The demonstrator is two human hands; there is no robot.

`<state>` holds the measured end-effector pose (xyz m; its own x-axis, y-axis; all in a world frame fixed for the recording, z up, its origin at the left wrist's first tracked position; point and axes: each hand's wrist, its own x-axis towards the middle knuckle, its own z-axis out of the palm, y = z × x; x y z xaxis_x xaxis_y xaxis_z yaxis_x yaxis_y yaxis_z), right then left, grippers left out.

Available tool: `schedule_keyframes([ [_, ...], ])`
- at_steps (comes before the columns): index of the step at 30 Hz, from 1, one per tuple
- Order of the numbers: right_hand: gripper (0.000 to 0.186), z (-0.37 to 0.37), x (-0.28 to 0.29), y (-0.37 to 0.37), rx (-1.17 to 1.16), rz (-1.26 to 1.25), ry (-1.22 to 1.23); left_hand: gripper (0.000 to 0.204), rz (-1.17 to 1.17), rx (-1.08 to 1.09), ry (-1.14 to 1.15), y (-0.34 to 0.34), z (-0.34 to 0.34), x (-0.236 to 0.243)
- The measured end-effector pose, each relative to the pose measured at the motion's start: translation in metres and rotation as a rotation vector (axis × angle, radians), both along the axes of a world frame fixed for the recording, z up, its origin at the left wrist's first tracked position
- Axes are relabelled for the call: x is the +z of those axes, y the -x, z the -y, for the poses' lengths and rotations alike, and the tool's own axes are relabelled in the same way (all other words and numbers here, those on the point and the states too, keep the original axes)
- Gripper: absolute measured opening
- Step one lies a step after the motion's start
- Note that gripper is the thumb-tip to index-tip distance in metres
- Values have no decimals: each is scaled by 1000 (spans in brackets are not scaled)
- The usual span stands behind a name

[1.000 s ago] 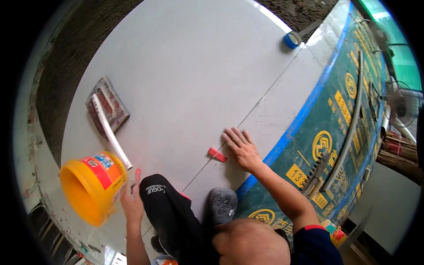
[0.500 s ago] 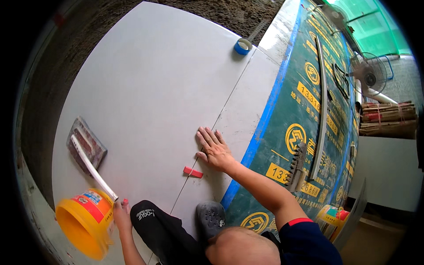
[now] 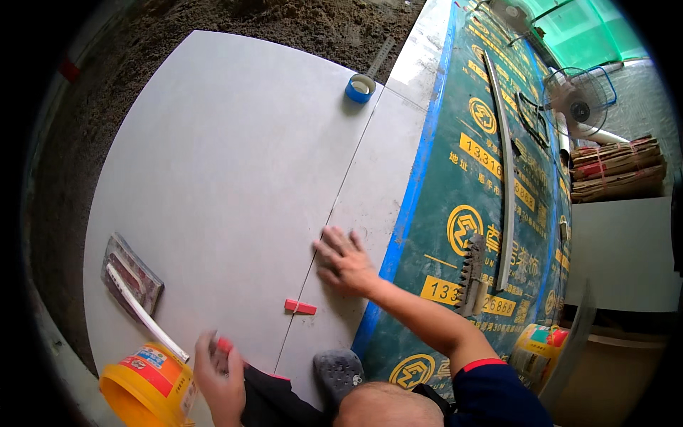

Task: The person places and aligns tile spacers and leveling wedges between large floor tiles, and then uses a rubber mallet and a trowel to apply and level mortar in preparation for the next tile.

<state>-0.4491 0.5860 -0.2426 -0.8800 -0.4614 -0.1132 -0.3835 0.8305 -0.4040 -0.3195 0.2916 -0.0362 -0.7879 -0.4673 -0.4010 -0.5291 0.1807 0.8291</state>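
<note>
My left hand (image 3: 222,381) is raised beside the yellow bucket, fingers closed around a small red wedge (image 3: 225,344). My right hand (image 3: 346,265) lies with fingers spread over the seam between two pale tiles (image 3: 228,171), somewhat blurred. Just nearer to me, another red wedge (image 3: 300,307) sits across the same seam, its clip a thin pale strip. The yellow bucket (image 3: 146,381) leans with its mouth toward the lower left; its inside is out of sight. Behind it lies a grey, mortar-stained float (image 3: 135,277), with a white curved bar (image 3: 146,320) across it.
A blue-rimmed round container (image 3: 361,88) and a metal ruler (image 3: 382,57) are at the tile's far corner. Rough mortar (image 3: 284,21) lies beyond. On the green sheeting (image 3: 434,249) rest a notched trowel (image 3: 472,274) and a long metal bar (image 3: 506,178). A fan (image 3: 580,107) stands at right.
My left hand has come up and away from the bucket, bringing the red wedge. My right hand stays near the seam, fingers shifted slightly. The whole view has shifted a little.
</note>
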Motion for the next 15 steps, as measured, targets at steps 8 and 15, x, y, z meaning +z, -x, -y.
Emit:
schedule_keyframes([
  [8,62,-160,-15,101,-689,-393,-66,23,-77,-184,-294,198,-74,-157],
  [15,63,-174,-30,114,-798,-346,-149,19,-27,-282,-42,252,-151,-184],
])
